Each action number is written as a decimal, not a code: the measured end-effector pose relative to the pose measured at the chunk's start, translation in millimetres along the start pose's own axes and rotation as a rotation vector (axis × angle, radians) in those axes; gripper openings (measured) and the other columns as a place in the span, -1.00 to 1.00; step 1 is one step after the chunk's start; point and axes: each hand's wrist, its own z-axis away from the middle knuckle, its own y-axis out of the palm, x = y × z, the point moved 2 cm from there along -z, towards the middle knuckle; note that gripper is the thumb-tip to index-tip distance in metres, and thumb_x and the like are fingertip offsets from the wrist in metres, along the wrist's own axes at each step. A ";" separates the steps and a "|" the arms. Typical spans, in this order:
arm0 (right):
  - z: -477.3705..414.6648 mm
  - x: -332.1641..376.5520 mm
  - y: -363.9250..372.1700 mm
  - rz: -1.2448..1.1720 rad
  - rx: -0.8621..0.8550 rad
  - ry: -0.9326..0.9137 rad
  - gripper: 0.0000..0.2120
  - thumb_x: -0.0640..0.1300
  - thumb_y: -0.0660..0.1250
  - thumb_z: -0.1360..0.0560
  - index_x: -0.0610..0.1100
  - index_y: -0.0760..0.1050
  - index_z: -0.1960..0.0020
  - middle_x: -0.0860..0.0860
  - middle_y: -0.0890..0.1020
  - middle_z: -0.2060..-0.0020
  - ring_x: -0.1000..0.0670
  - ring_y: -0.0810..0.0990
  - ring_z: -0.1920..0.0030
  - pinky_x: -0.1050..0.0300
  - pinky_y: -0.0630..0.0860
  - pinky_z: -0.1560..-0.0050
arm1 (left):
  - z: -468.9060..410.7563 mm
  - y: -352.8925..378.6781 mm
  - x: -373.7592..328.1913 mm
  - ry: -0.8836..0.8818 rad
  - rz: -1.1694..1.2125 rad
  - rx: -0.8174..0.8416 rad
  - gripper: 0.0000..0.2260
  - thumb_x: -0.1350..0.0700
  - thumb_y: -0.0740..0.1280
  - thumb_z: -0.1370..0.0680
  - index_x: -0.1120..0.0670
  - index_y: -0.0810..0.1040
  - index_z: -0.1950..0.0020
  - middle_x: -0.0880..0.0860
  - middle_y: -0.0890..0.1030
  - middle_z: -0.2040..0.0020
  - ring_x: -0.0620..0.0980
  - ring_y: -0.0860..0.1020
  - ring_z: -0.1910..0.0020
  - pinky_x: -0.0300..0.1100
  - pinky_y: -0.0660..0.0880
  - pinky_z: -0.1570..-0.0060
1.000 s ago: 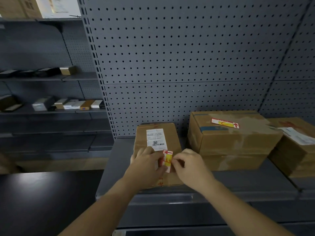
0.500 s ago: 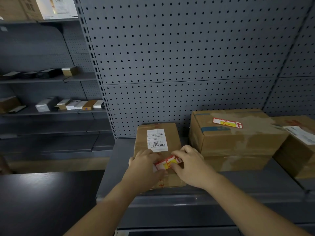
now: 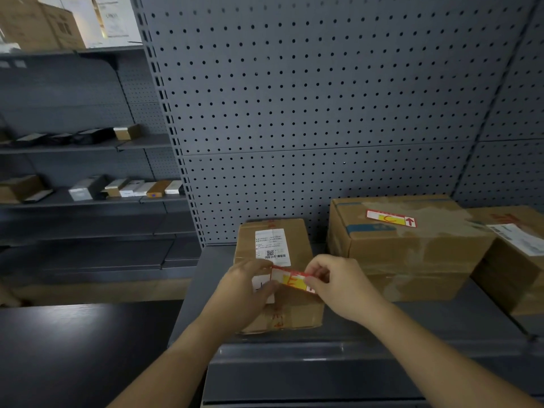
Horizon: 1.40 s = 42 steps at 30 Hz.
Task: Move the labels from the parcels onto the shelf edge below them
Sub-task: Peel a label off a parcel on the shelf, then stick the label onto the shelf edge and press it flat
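A small brown parcel (image 3: 275,240) with a white shipping label stands on the grey shelf. Just above its top, both hands hold a red, white and yellow label (image 3: 290,279) marked "E". My left hand (image 3: 244,290) pinches the label's left end, and my right hand (image 3: 338,285) pinches its right end. The label lies almost level between them. A white patch shows on the parcel under my left fingers. To the right, a larger parcel (image 3: 406,251) carries a similar label (image 3: 391,218) marked "C" on its top. The dark shelf edge (image 3: 309,378) runs below my wrists.
A third parcel (image 3: 518,260) sits at the far right, partly cut off. Grey pegboard (image 3: 309,113) backs the shelf. Further shelves at the left hold several small boxes (image 3: 123,188). A dark flat surface (image 3: 82,348) lies at the lower left.
The label stood upright on the parcel's front corner one second ago. It has since come off and turned nearly level, lifted between both hands above the parcel.
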 end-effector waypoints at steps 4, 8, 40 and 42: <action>11.9 6.4 -15.6 -0.061 -0.072 0.030 -0.91 -0.03 0.39 -0.53 0.09 0.60 -0.03 0.20 0.61 0.14 0.21 0.57 0.11 0.32 0.50 0.21 | -2.1 -12.0 -9.5 0.064 -0.063 -0.024 -0.66 -0.08 0.23 -0.62 -0.10 0.42 -0.39 -0.10 0.47 -0.34 -0.15 0.43 -0.22 -0.30 0.35 -0.15; 30.6 11.4 -37.5 -0.115 -0.182 0.065 -0.89 -0.04 0.39 -0.53 0.08 0.62 -0.05 0.20 0.63 0.13 0.21 0.58 0.09 0.30 0.53 0.18 | -6.1 -13.0 -21.1 0.153 -0.111 -0.034 -0.64 -0.06 0.24 -0.62 -0.07 0.39 -0.41 -0.08 0.46 -0.35 -0.09 0.41 -0.27 -0.29 0.32 -0.13; 328.4 -42.7 -178.6 0.072 -0.923 0.643 -0.92 -0.07 0.43 -0.50 0.11 0.63 0.14 0.17 0.66 0.26 0.23 0.60 0.21 0.33 0.54 0.21 | 37.6 140.8 -272.4 0.798 0.109 0.302 -0.55 -0.06 0.32 -0.56 -0.06 0.37 -0.44 -0.10 0.41 -0.38 -0.10 0.35 -0.35 -0.16 0.34 -0.32; 348.7 -57.3 -194.6 0.085 -0.951 0.659 -0.92 -0.07 0.44 -0.49 0.10 0.62 0.14 0.17 0.65 0.26 0.22 0.60 0.21 0.34 0.51 0.23 | 44.0 161.2 -299.4 0.836 0.116 0.316 -0.55 -0.06 0.33 -0.55 -0.05 0.38 -0.43 -0.11 0.42 -0.37 -0.11 0.36 -0.33 -0.20 0.34 -0.29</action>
